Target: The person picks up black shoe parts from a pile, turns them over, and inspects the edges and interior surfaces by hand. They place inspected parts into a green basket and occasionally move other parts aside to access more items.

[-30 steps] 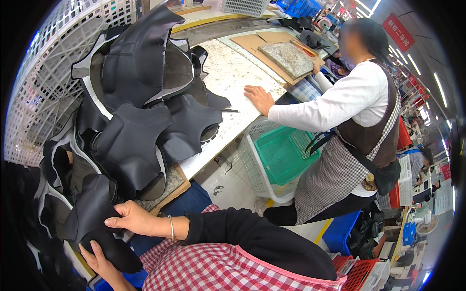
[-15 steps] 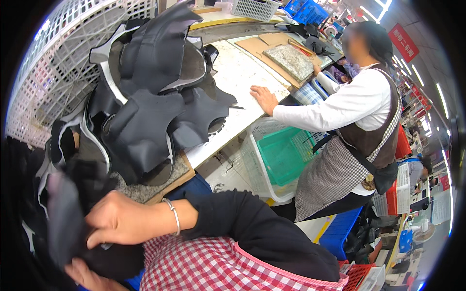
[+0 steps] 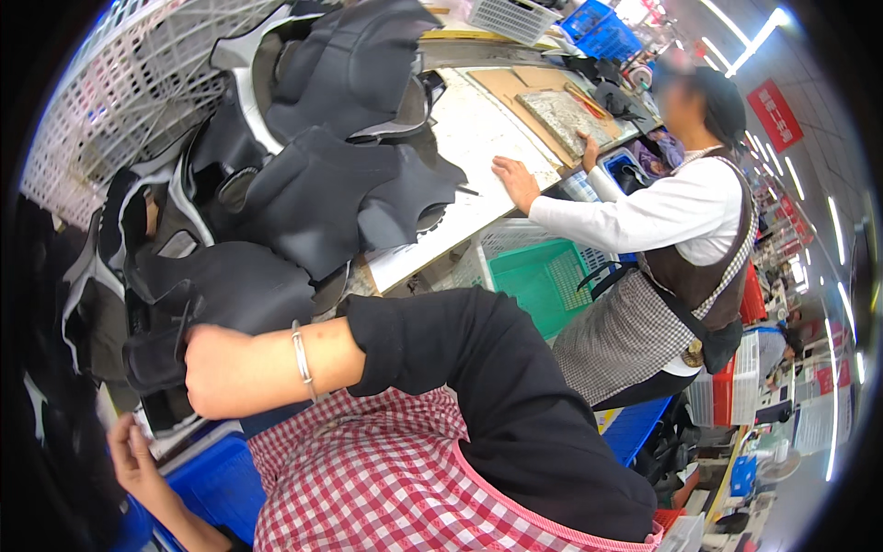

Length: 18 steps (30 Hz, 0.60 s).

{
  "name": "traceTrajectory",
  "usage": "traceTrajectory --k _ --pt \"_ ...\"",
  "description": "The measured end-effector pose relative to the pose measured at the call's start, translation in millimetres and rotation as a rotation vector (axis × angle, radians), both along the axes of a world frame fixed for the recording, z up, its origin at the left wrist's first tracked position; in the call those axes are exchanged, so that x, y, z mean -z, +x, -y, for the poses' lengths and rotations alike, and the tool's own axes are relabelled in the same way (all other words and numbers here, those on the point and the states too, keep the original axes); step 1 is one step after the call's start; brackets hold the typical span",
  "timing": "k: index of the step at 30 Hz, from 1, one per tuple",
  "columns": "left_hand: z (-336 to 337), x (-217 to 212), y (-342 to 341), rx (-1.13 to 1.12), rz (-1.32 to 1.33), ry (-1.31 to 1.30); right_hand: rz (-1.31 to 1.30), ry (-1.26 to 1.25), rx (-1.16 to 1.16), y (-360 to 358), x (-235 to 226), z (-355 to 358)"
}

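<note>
- Right hand (image 3: 219,373): its fingers are hidden, so its grip cannot be told.
- White crate (image 3: 101,120): cut off by the upper edge.
- Table (image 3: 474,138): partly hidden under black pieces (image 3: 313,189).
- Distant equipment (image 3: 768,460) at far right: too small to tell.

A white lattice basket (image 3: 97,129) stands tilted at the upper left, beside a pale, scuffed worktable (image 3: 474,120). On the table's far part, a grey speckled slab (image 3: 556,115) lies on a brown board (image 3: 497,92). Beyond are a small white basket (image 3: 515,20) and a blue crate (image 3: 602,32). To the right, a co-worker (image 3: 704,216) in white sleeves, a dark vest and a black-and-white checked apron stands at the table's edge. Below that edge, a green bin (image 3: 533,317) sits inside a white crate (image 3: 471,267). A red banner (image 3: 775,114) and bright strip lights (image 3: 756,41) hang behind.
</note>
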<state>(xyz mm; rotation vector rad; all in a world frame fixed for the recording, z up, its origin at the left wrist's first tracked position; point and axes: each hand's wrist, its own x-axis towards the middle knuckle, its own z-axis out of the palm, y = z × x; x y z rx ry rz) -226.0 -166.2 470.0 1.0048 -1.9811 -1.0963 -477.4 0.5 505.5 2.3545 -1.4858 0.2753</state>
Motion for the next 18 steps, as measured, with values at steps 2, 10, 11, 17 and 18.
traceTrajectory --k 2,10,11,17,18 --pt "1.3 -15.2 -0.6 0.131 -0.114 -0.147 -0.077 -0.007 -0.068 16.8 5.2 5.4" --pt "-5.2 -13.8 -42.6 0.278 0.127 -0.446 -0.136 0.075 -0.083 22.3 21.4 13.3" --pt "-4.5 -14.7 -44.1 0.143 -0.043 -0.164 -0.144 0.069 -0.053 20.5 20.1 13.6" --pt "-12.0 -26.5 -39.4 0.490 -0.262 0.698 -0.028 -0.249 -0.045 5.9 -25.6 -0.3" --pt "-16.9 -23.1 -34.8 0.552 -0.246 0.770 0.047 -0.185 -0.084 2.3 -29.0 -5.7"
